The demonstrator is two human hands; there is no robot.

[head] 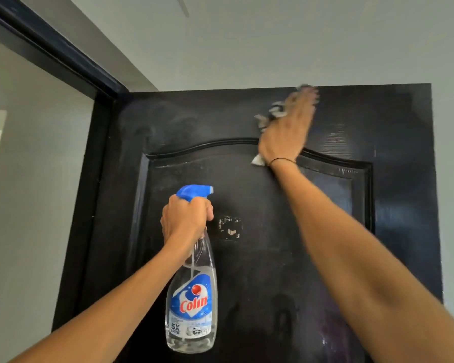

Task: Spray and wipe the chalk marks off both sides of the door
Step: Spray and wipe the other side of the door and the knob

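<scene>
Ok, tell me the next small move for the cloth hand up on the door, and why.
Probably sweep the cloth leftward along the top of the door. The right hand presses it near the upper right, while a pale chalky haze shows on the upper left. The left hand holds the spray bottle ready.

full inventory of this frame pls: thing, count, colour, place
door: 1, black, centre, faint hazy smears upper left
frame: 1, black, upper left
sticker residue: 1 patch, whitish, mid panel
walls: pale grey, behind and left of door
spray bottle: 1, clear with blue trigger head, lower centre
cloth: 1, whitish grey, near door top
wrist band: 1, black, right wrist
left hand: grips bottle neck
right hand: presses cloth on door, blurred
</scene>
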